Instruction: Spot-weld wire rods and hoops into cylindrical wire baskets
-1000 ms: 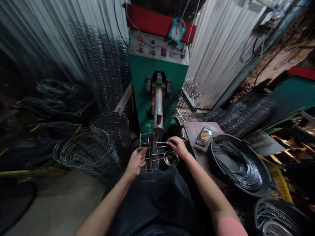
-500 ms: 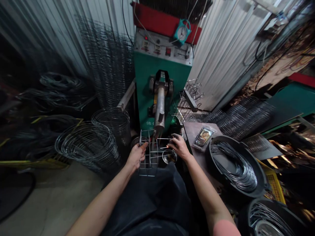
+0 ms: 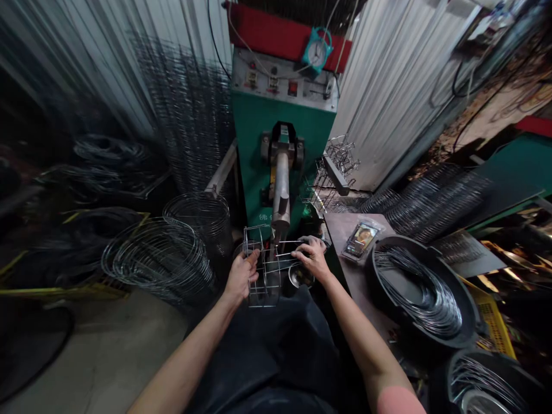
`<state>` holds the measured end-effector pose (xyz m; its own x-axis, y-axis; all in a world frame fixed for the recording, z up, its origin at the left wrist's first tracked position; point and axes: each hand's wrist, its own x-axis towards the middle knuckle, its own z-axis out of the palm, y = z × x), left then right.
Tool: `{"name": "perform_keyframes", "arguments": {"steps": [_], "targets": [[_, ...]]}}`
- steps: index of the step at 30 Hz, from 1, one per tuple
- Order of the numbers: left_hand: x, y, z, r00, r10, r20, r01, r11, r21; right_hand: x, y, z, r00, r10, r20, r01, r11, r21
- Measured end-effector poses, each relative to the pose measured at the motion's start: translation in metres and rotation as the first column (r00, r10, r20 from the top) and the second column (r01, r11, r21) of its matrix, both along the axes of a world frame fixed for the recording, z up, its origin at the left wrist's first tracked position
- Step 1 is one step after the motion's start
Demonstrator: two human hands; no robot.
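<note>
Now holding: wire basket (image 3: 264, 296), light, stiff, a little springy, safest gripped by its corner bars, sitting just below the machine arm (image 3: 280, 184).
Left hand (image 3: 241, 277): wrapping around upright bars.
Right hand (image 3: 314, 259): pinching top wires.

Your wire frame (image 3: 264, 287) is bare steel rod, thin, smooth and bright. The bowl (image 3: 301, 277) below it is glossy steel. Your apron (image 3: 259, 362) is matt black cloth, softly creased. The green cabinet (image 3: 254, 138) looks like painted metal with a faint sheen, and its ram (image 3: 280, 184) is dull, scuffed grey metal. The tub (image 3: 399, 240) is matt black plastic, full of shiny wire hoops (image 3: 418, 299). The packet (image 3: 360, 240) is glossy clear plastic.
</note>
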<state>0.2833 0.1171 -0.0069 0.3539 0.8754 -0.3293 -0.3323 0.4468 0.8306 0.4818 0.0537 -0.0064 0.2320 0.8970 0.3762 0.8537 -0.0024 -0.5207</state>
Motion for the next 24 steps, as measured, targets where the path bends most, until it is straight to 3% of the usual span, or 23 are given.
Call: {"name": "perform_keyframes", "arguments": {"steps": [14, 24], "targets": [[0.002, 0.003, 0.001, 0.999, 0.004, 0.045, -0.003, 1.000, -0.018, 0.004, 0.008, 0.010, 0.999, 0.038, -0.024, -0.038, 0.999, 0.001], [0.011, 0.021, -0.003, 0.999, 0.021, 0.040, -0.020, 0.999, -0.034, 0.013, 0.024, 0.008, 1.000, 0.007, -0.024, -0.007, 1.000, -0.022]]}}
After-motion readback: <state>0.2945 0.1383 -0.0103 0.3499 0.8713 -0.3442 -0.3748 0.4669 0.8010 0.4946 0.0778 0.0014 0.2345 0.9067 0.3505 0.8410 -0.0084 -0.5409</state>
